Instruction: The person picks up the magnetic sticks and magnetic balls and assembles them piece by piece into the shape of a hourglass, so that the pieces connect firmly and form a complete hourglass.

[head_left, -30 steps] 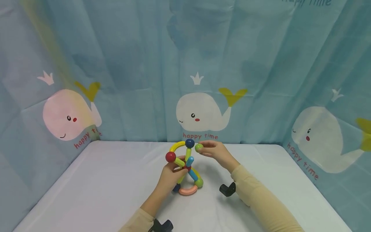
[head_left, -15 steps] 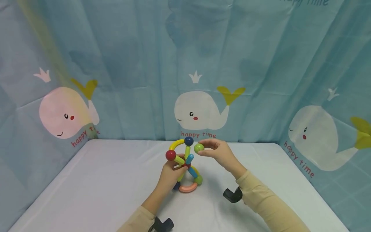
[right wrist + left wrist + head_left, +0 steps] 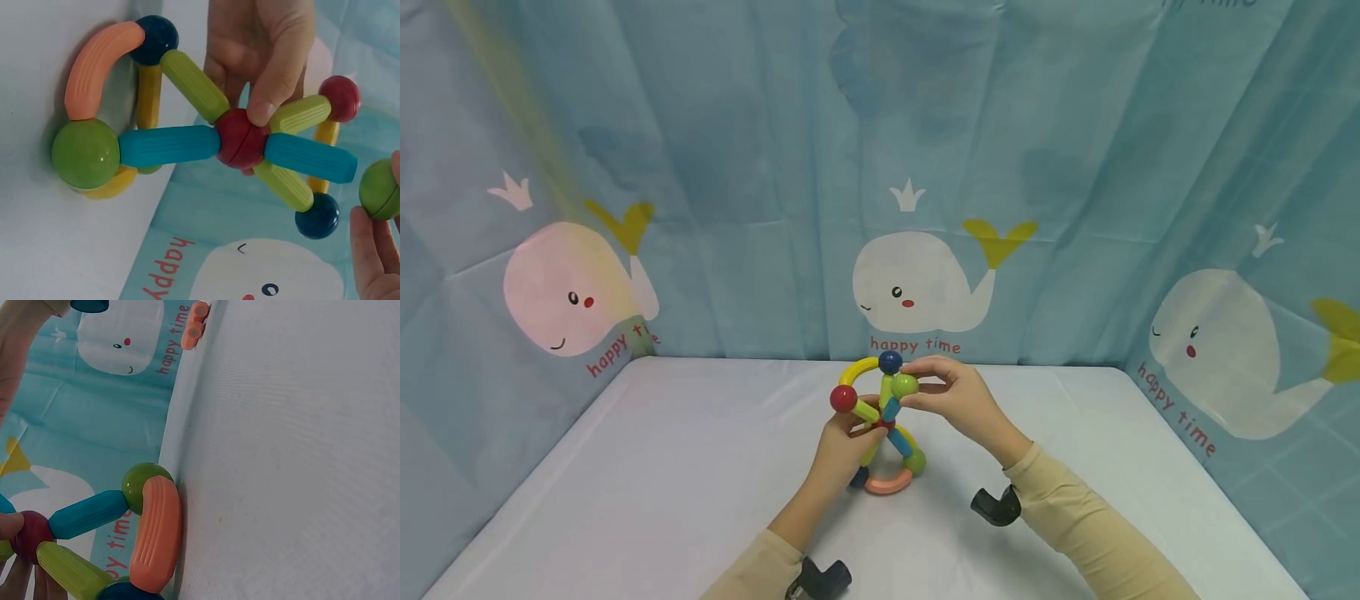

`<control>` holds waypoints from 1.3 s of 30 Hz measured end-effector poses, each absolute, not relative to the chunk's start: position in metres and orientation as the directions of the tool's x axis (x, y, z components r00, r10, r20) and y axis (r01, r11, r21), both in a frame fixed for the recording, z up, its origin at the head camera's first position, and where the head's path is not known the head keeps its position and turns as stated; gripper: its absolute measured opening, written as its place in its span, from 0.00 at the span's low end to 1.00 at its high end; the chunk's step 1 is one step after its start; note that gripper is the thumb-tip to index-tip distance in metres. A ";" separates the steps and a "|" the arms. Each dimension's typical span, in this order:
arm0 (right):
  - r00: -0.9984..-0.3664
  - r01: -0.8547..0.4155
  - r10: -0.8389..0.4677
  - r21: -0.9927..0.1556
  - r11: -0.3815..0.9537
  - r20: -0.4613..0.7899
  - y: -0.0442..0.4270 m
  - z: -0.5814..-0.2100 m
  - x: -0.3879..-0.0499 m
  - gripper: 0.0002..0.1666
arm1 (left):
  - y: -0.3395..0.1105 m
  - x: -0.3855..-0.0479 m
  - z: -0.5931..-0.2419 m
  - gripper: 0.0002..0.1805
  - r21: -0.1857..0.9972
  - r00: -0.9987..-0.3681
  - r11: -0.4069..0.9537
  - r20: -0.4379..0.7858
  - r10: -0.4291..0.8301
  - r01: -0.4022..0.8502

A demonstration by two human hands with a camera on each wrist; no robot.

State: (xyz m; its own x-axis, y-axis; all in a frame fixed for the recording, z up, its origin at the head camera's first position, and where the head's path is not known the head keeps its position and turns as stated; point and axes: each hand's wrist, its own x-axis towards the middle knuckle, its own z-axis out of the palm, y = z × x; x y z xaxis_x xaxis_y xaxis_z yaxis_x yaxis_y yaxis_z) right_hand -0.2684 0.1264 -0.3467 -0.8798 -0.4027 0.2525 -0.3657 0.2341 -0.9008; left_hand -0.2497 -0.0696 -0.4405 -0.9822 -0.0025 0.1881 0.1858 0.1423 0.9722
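A ball-and-stick magnetic toy (image 3: 887,429) stands upright on the white table. Its centre is a red ball (image 3: 242,139), which my left hand (image 3: 842,450) grips, thumb on the front. My right hand (image 3: 966,404) pinches a loose green ball (image 3: 378,187) between thumb and fingers. That ball is close to the free end of a blue stick (image 3: 312,157), with a small gap between them in the right wrist view. Above, a curved yellow stick (image 3: 857,369) joins a red ball (image 3: 843,398) and a navy ball (image 3: 891,362). An orange curved stick (image 3: 157,534) lies low at the base.
A white table (image 3: 700,467) reaches back to a blue curtain (image 3: 737,208) printed with whales. Black wrist camera mounts (image 3: 996,506) jut from both sleeves. An orange piece with two round ends (image 3: 197,325) appears at the top of the left wrist view.
My right hand has carried the green ball left, from beside the toy to in front of its upper part, near the blue stick's end. My left hand keeps its grip.
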 end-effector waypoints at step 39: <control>-0.867 -0.388 -0.430 -0.883 0.263 0.253 0.128 -0.357 -0.264 0.27 | -0.071 -0.254 -0.434 0.27 0.978 -0.988 0.143 0.151 0.023 0.153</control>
State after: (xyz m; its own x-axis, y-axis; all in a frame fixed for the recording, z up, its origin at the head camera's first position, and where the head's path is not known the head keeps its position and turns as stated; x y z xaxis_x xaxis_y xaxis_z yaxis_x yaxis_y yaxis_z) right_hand -0.2640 0.1276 -0.3573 -0.8668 -0.4300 0.2526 -0.3880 0.2633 -0.8833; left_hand -0.2543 -0.0712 -0.4345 -0.9882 0.0231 0.1511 0.1529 0.1432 0.9778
